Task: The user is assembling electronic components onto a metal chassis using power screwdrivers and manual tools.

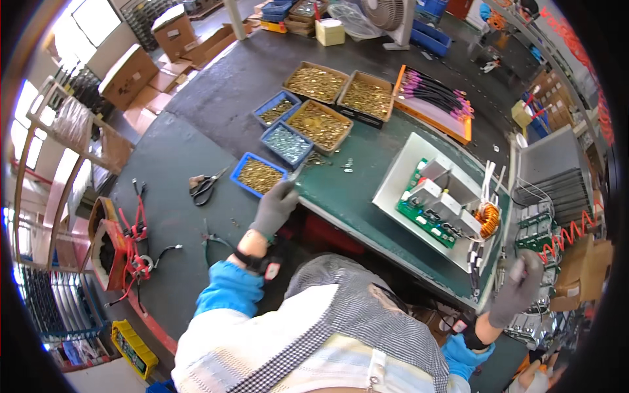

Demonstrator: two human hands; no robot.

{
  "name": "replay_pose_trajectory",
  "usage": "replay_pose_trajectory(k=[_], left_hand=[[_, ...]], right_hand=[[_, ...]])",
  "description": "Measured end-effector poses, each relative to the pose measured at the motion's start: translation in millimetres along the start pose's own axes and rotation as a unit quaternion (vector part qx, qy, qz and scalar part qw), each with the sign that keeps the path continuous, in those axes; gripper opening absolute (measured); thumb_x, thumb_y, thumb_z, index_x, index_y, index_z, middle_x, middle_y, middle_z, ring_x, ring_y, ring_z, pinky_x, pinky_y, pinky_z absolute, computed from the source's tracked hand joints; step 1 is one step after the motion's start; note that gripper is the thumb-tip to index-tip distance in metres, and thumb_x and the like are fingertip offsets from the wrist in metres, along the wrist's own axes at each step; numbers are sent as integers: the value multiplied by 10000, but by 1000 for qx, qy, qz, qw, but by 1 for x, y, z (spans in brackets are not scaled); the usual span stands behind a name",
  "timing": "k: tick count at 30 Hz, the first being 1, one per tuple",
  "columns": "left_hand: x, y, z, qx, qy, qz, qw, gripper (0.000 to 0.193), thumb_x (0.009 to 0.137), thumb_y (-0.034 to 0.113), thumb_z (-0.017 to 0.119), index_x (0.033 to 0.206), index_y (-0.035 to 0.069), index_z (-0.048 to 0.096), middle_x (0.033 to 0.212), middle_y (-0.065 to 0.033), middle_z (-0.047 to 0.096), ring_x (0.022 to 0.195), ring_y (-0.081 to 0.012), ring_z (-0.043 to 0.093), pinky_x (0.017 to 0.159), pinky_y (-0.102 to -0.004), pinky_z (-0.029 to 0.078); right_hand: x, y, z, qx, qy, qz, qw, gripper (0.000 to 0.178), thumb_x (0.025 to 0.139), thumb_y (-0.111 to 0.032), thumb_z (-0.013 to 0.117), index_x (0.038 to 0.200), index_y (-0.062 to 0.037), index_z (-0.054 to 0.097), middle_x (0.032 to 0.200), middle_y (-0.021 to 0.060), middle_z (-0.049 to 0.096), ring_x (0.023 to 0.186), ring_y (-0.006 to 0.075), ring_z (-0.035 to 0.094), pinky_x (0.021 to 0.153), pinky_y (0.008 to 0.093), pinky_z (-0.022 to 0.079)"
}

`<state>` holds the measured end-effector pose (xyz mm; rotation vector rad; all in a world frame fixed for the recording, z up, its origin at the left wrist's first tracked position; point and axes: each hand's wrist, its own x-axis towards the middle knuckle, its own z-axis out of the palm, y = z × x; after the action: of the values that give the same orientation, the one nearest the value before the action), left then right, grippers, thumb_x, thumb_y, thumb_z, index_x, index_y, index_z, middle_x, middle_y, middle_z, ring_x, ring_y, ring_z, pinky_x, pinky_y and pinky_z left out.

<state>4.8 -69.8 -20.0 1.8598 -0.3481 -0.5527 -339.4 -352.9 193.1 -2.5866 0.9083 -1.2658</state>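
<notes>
Red-handled tools (139, 230): bunched up at the left side of the worktop (164, 154)
Black-handled pliers (207, 188): lying left of the small blue tray
Small blue tray (247, 188): loaded with brass-colored bits, sitting near the worktop's front edge
Left hand (276, 208): gray glove, right by that tray's near corner; fingers look bunched, can't tell if they've got anything
Circuit board assembly (436, 203): on a tilted white panel, copper-colored coil (487, 220) at its right end
Right hand (519, 291): gray glove, off past the black cables (475, 265); fingers partly curled, can't tell if gripping
</notes>
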Motion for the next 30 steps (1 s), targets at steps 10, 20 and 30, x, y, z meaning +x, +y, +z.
replay_pose_trajectory(k=[10, 20, 30], left_hand=[[-127, -16, -72, 132, -549, -323, 759, 229, 840, 214, 593, 1000, 67, 664, 876, -47, 676, 788, -176, 657, 672, -287, 522], [-160, -7, -12, 193, -562, -326, 735, 228, 839, 214, 596, 1002, 70, 664, 868, -50, 677, 777, -180, 659, 668, -292, 524], [-125, 15, 56, 309, -626, -301, 650, 226, 839, 214, 598, 1003, 73, 664, 861, -54, 678, 766, -184, 660, 663, -297, 527]], right_hand=[[13, -4, 32, 16, -2, -95, 995, 125, 814, 43, 548, 933, 23, 581, 881, 148, 615, 795, 278, 590, 714, 360, 467], [9, 45, -8, 59, 45, -124, 989, 148, 782, 44, 588, 928, 23, 594, 856, 154, 622, 746, 291, 601, 653, 350, 479], [-21, 102, -72, 26, 45, -76, 996, 169, 742, 36, 618, 907, 0, 615, 852, 139, 631, 756, 293, 612, 675, 351, 490]])
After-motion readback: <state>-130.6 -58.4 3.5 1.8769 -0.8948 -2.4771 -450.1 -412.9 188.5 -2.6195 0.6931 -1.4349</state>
